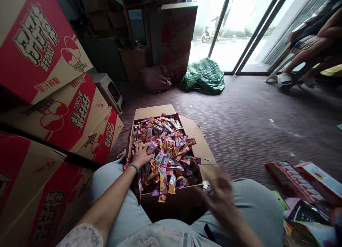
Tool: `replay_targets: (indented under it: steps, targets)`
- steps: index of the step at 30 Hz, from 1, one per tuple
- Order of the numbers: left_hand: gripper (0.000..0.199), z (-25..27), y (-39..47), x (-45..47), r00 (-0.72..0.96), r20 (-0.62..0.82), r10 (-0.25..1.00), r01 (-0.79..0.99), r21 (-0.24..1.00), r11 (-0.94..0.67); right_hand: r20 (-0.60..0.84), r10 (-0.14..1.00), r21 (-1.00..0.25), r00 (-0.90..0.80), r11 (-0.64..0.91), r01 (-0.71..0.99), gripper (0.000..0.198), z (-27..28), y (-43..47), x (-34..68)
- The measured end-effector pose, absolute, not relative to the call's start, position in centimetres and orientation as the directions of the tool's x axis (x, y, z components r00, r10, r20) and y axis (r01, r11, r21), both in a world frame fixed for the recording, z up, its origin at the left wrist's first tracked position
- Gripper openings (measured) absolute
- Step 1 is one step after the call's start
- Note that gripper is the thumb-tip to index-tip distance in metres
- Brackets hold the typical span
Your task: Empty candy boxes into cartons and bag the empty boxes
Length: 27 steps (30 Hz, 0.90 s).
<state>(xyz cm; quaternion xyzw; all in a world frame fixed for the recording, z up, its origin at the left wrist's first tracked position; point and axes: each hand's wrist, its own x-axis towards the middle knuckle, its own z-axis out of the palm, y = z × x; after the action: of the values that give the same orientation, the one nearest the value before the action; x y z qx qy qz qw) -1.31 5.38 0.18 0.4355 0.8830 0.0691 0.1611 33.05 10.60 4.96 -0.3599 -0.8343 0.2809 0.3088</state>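
Observation:
An open cardboard box (171,200) stands between my knees, heaped with small, shiny wrapped candies (167,147) in pink, purple and yellow. My left hand (141,156) lies on the left side of the heap, its fingers spread over the wrappers. A green bead bracelet (133,166) circles that wrist. Just beyond the box's near right corner, above my right thigh, is my right hand (220,195). Motion smears it, so its fingers and anything in them cannot be made out. One box flap (195,133) is folded out to the right.
Red and tan cartons (66,111) are stacked close on my left, with a grey stool (107,90) behind. A green sack (204,76) lies before the glass doors. At my right are flat boxes (296,183) and colourful packages (307,215). Another person's legs (301,58) show at upper right.

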Motion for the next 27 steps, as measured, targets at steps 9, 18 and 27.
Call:
replay_targets:
  steps: [9,18,27]
  targets:
    - [0.077,-2.0,4.7,0.7,-0.632,-0.178,0.754,0.728,0.195,0.657,-0.129,0.274,-0.411,-0.953,0.86,0.303,0.097,-2.9,14.9,21.7]
    - [0.079,-8.6,7.8,-0.1,-0.649,-0.133,0.749,0.743,0.101,0.662,-0.302,0.273,-0.447,-0.913,0.805,0.389,0.096,-10.3,16.5,20.9]
    - [0.082,-5.6,8.5,-2.6,-0.652,-0.362,0.666,0.666,0.148,0.732,-0.248,0.255,-0.474,-0.935,0.809,0.346,0.09,-4.3,16.4,20.4]
